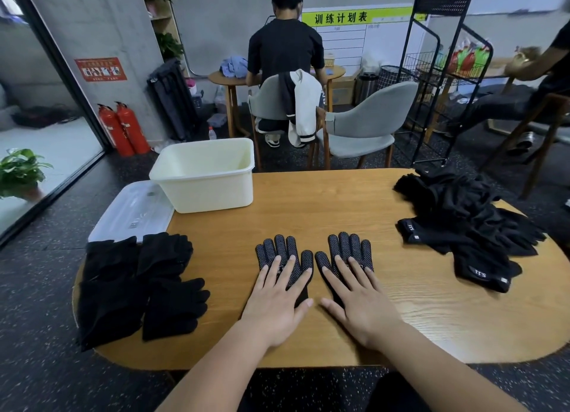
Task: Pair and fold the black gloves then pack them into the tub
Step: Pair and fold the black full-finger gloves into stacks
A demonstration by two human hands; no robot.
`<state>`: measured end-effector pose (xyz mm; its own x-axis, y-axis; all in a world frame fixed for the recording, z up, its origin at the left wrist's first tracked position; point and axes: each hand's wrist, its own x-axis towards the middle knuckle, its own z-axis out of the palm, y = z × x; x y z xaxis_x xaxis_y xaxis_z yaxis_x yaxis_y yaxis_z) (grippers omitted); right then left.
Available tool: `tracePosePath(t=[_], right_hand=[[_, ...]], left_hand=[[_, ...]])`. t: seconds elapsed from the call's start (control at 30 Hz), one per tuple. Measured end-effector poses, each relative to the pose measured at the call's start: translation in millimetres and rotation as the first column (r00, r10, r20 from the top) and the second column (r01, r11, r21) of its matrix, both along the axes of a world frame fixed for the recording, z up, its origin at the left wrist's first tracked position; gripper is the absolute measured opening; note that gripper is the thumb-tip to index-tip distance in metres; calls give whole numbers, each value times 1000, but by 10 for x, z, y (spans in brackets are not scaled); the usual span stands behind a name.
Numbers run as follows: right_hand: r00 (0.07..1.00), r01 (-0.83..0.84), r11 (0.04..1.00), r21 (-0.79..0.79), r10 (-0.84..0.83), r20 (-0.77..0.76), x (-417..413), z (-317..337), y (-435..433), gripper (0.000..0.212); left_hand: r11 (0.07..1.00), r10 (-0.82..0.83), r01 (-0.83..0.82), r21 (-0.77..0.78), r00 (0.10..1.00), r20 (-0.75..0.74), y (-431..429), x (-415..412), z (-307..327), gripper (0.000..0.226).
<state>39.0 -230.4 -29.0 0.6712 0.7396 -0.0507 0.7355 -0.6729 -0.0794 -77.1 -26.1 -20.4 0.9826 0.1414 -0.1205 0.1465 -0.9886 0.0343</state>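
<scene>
Your left hand and right hand both lie flat with straight, slightly spread fingers, grasping nothing; each of your hands presses on its own black glove near the front middle of the wooden counter. The left-side glove and the right-side glove rest side by side, dotted palms up, fingers pointing away from you, close together but with a thin gap between them. Your palms cover their cuff ends, so only the fingers and upper palms show. To your left, at the counter's edge, sits a group of folded gloves, laid in neat black bundles. To your right, a loose pile of gloves sprawls near the far right edge, some with white-lettered cuffs showing. The cream tub stands at the far left corner, open, and a clear lid lies flat just beside it, touching its near left side.
</scene>
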Motion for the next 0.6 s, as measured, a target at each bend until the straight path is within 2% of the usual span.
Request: tracePosePath(t=[0.13,0.33,0.4,0.5,0.6], right_hand=[[1000,5,999,-34,-5,-16,-49,55,11,80],[1000,0,998,65,2,-25,-243,45,-66,73],[1000,-23,990,137,21,16,-295,54,-113,68],[994,-67,957,283,38,105,-400,35,-191,53],[979,-122,928,353,53,199,-474,-68,-269,41]], left_hand=[[1000,2,-2,-4,998,-66,-2,15,25,69],[999,-11,9,-40,999,-44,-92,-254,51,68],[998,3,0,-64,999,41,-103,-386,33,65],[990,62,-26,-140,964,258,-101,-532,2,58],[982,118,-45,-184,904,411,-110,-596,-54,37]])
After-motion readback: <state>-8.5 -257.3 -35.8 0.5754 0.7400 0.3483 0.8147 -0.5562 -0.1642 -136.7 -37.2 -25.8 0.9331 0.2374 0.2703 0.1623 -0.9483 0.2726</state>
